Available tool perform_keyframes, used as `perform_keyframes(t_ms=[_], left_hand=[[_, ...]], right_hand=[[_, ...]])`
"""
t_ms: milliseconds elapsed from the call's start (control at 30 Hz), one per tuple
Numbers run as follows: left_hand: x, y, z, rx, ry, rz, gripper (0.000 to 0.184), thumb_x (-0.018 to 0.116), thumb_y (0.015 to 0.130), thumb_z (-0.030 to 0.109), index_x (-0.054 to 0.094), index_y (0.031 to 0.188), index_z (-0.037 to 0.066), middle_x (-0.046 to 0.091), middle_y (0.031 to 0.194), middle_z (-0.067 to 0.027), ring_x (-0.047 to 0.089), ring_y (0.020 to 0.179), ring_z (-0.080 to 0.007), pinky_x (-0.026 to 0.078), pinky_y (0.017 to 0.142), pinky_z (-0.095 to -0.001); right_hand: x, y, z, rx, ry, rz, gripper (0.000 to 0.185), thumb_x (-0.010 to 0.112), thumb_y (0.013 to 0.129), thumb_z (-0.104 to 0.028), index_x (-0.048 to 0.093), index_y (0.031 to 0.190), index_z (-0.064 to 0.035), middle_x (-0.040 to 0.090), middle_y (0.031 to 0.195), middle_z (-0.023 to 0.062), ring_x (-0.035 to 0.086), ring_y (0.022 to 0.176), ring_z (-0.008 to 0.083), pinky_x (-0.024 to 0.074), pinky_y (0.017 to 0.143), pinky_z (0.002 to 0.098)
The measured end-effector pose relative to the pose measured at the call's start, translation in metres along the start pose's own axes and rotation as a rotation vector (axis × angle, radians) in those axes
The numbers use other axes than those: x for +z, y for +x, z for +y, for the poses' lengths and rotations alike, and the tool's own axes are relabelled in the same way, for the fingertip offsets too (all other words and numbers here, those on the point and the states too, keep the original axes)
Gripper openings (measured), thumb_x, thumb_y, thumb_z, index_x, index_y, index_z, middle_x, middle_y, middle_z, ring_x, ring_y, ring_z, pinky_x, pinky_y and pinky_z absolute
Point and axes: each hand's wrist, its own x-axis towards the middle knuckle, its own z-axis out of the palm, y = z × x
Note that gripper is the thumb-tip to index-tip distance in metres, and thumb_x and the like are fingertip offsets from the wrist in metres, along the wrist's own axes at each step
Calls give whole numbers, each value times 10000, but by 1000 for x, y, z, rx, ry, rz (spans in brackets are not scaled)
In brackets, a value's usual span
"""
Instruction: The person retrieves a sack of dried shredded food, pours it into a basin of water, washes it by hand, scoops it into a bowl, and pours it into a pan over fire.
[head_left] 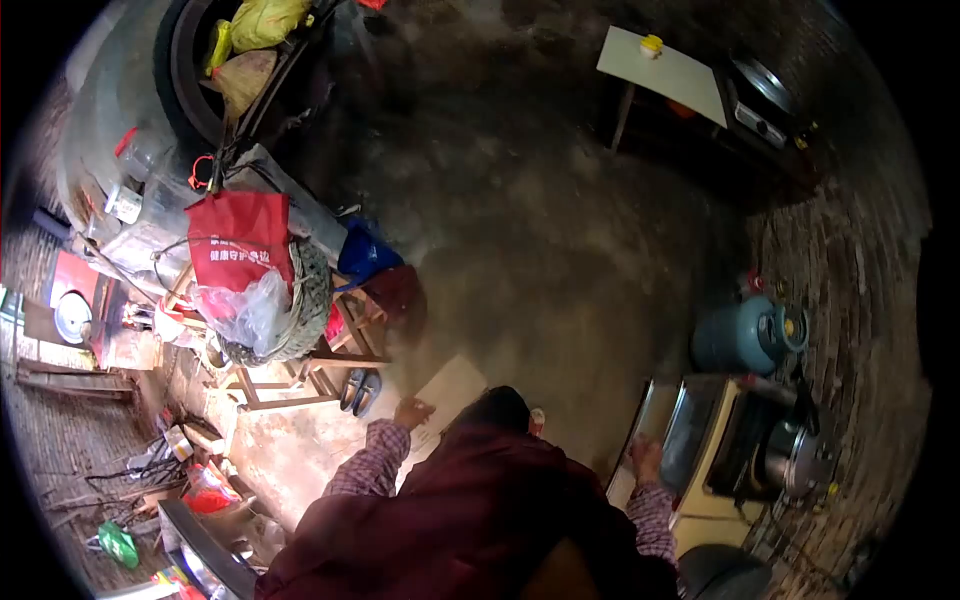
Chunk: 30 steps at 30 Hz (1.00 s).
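My left hand [413, 412] is held out past a checked cuff, over the floor beside a flat pale sheet [452, 388]. Its fingers look slightly bent and apart, with nothing visible in them. At the right, my right hand [646, 458] is by the front edge of a low cream cabinet [701, 440]. Its fingers are small and dim, so whether they grip the edge is unclear. A pair of dark shoes [360, 392] lies left of my left hand.
A gas cylinder [733, 336] and a metal pot [797, 457] are at the right. A pale-topped table [665, 75] is at the upper right. At the left, a red bag [238, 238] hangs by a basket [312, 290] above a wooden stool [345, 362].
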Motion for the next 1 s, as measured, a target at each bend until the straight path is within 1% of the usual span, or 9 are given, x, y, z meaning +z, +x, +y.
perform_keyframes(t_ms=[200, 300, 400, 467, 533, 667, 800, 867, 1000], left_hand=[[0, 31, 49, -126, -41, 83, 304, 710, 801, 354, 675, 753, 56, 632, 601, -61, 598, 506, -133, 442, 424, -278], [-7, 78, 107, -285, 118, -16, 234, 628, 906, 242, 644, 884, 10, 655, 783, -123, 609, 659, -193, 472, 546, -325], [-24, 169, 127, -415, -204, -184, 239, 519, 966, 208, 598, 1083, 16, 581, 1136, -126, 573, 822, -212, 450, 644, -366], [-22, 234, 119, -314, -185, -215, 256, 497, 973, 195, 576, 1117, -1, 553, 1182, -121, 556, 834, -216, 443, 659, -372], [-23, 277, 145, -158, -172, -187, 253, 505, 964, 192, 574, 1094, -15, 559, 1104, -108, 545, 802, -212, 449, 658, -363], [-36, 259, 284, -27, -537, 21, 233, 554, 934, 195, 589, 1009, -22, 580, 894, -68, 527, 716, -189, 457, 639, -347], [-30, 349, 306, 328, -32, 212, 247, 571, 899, 276, 633, 859, 40, 614, 768, -62, 566, 683, -190, 468, 629, -353], [-29, 324, 362, 230, -143, 328, 427, 495, 905, 467, 692, 809, 102, 673, 761, -86, 640, 719, -227, 509, 681, -387], [-37, 335, 399, 237, -82, 313, 336, 592, 878, 392, 690, 841, 73, 677, 773, -80, 635, 692, -206, 507, 662, -364]], right_hand=[[42, 180, -160, -502, 80, -50, 350, 639, 868, -223, 634, 1104, 36, 639, 727, 35, 575, 625, 108, 455, 537, 284], [59, 211, -246, -564, 155, -150, 358, 659, 857, -223, 638, 1079, 57, 627, 707, 31, 566, 619, 106, 457, 546, 279], [46, 250, -279, -729, -39, -189, 325, 655, 863, -220, 655, 1009, 70, 616, 676, 45, 555, 623, 106, 453, 548, 295], [32, 259, -293, -414, 208, -293, 300, 649, 863, -214, 652, 883, 86, 600, 641, 71, 535, 584, 124, 443, 537, 328], [22, 271, -303, -373, 309, -233, 283, 634, 868, -196, 630, 803, 79, 589, 621, 84, 519, 558, 163, 421, 532, 365], [18, 360, -260, -733, -517, -263, 283, 573, 908, -236, 602, 938, 44, 580, 619, 42, 482, 540, 172, 402, 533, 349], [10, 409, -318, -534, -436, -333, 323, 611, 885, -273, 614, 936, 46, 569, 622, 53, 481, 553, 170, 416, 561, 343], [10, 443, -353, -518, -356, -347, 345, 630, 873, -292, 619, 935, 48, 563, 624, 58, 480, 560, 169, 423, 576, 340], [13, 514, -460, -600, -151, -432, 389, 669, 850, -329, 631, 932, 50, 552, 627, 68, 479, 573, 167, 437, 605, 334]])
